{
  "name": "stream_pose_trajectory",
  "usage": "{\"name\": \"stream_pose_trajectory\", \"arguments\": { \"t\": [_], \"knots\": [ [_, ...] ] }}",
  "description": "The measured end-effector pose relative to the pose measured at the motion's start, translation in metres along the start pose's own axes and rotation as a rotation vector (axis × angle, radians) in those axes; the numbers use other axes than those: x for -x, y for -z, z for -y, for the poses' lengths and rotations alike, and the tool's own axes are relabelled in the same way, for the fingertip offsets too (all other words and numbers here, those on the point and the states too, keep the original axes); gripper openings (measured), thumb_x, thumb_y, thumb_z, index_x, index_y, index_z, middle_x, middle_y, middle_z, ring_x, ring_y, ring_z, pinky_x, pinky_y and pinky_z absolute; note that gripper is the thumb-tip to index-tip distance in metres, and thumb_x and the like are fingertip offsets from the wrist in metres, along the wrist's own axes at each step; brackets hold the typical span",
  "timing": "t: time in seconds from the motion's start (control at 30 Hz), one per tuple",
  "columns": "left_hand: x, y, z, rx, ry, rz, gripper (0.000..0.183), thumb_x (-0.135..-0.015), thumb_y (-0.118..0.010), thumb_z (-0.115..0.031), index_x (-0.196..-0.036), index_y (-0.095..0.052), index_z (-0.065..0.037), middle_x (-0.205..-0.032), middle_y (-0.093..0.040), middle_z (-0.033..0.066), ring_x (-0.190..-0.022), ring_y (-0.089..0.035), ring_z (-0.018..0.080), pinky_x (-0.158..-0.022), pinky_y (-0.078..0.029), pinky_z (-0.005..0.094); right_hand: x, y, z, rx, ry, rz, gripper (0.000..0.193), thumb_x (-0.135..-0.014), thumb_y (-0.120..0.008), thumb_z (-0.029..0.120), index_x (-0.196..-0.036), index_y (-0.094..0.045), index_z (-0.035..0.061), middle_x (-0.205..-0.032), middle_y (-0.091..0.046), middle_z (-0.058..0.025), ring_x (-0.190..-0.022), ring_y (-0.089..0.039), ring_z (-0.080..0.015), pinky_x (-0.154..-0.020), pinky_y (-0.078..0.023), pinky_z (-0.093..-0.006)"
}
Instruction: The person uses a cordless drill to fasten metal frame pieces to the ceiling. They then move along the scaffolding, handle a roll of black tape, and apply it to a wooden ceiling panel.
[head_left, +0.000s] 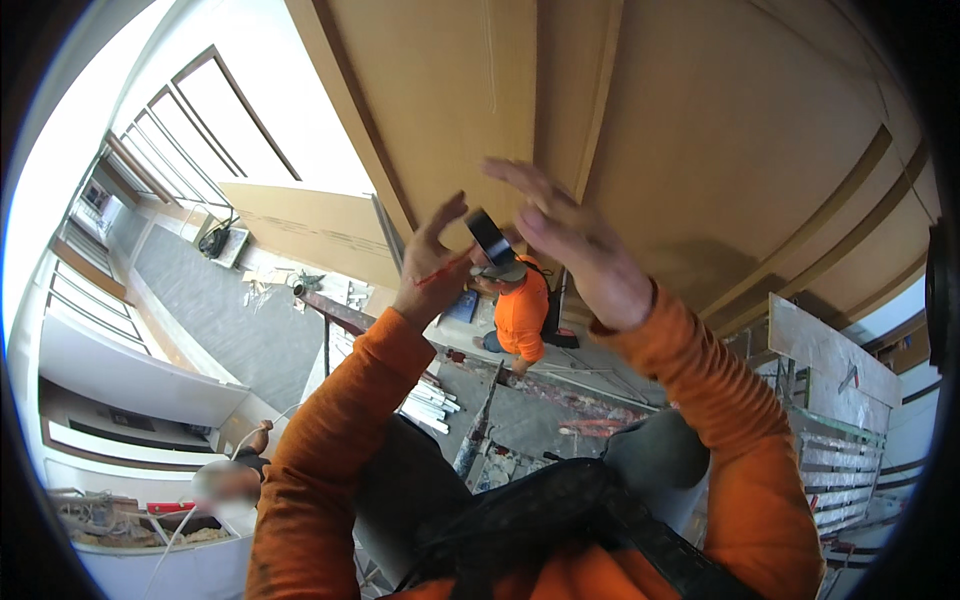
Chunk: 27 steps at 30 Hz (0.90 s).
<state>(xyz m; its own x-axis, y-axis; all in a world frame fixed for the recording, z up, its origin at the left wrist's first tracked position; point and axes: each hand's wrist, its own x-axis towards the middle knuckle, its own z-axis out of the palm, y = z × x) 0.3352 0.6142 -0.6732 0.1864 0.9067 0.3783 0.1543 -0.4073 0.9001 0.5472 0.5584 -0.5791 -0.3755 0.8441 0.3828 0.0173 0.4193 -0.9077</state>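
My left hand (428, 268) is raised in front of the tall wood panel, its fingers curved around the side of a short black roll (489, 238) that looks like tape. A thin red strip or stick (440, 270) lies across that hand; I cannot make out which. My right hand (585, 245) is lifted to the right of the roll, fingers stretched out and apart, slightly blurred. Nothing shows in it. Behind the roll rises the light brown wood panel (440, 90).
Below, a co-worker in an orange top (522, 315) stands near the panel's foot. Another person (230, 485), partly seen, is at lower left. Metal scaffold pipes (480, 420), white strips (430, 405) and a splattered board (830, 350) surround my perch above the grey floor (190, 290).
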Motion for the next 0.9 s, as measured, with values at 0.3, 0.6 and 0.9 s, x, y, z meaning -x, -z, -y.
{"name": "stream_pose_trajectory", "arguments": {
  "t": [0.3, 0.6, 0.9],
  "knots": [
    [0.004, 0.004, -0.033, 0.594, 0.108, 0.049, 0.099, -0.088, -0.082, -0.035, -0.163, -0.023, -0.007, -0.157, -0.041, 0.0234, -0.148, -0.037, 0.0361, -0.118, -0.036, 0.045, 0.03, 0.016, -0.077, 0.252, -0.085, 0.06, 0.059, -0.11, -0.04, 0.045, -0.147, -0.052, 0.0004, -0.158, -0.042, -0.0178, -0.154, -0.027, -0.0275, -0.122, -0.027, -0.042],
    [0.011, -0.008, -0.011, 0.34, 0.19, 0.335, 0.117, -0.081, -0.087, -0.027, -0.166, -0.008, -0.013, -0.165, -0.029, 0.0175, -0.147, -0.039, 0.0303, -0.116, -0.039, 0.0416, 0.001, 0.019, -0.036, -0.445, -0.256, -0.134, 0.072, -0.108, -0.04, 0.056, -0.144, -0.053, -0.0041, -0.15, -0.054, -0.0152, -0.136, -0.051, -0.0247, -0.118, -0.03, -0.04],
    [-0.003, 0.013, -0.02, 0.297, -0.096, 0.094, 0.103, -0.082, -0.085, -0.03, -0.163, -0.025, -0.011, -0.158, -0.044, 0.0161, -0.15, -0.038, 0.0298, -0.12, -0.03, 0.0487, 0.022, 0.019, -0.037, 0.052, 0.076, -0.034, 0.066, -0.11, -0.034, 0.05, -0.109, -0.074, -0.0027, -0.156, -0.048, -0.0159, -0.144, -0.042, -0.0296, -0.121, -0.024, -0.0498]
  ]
}}
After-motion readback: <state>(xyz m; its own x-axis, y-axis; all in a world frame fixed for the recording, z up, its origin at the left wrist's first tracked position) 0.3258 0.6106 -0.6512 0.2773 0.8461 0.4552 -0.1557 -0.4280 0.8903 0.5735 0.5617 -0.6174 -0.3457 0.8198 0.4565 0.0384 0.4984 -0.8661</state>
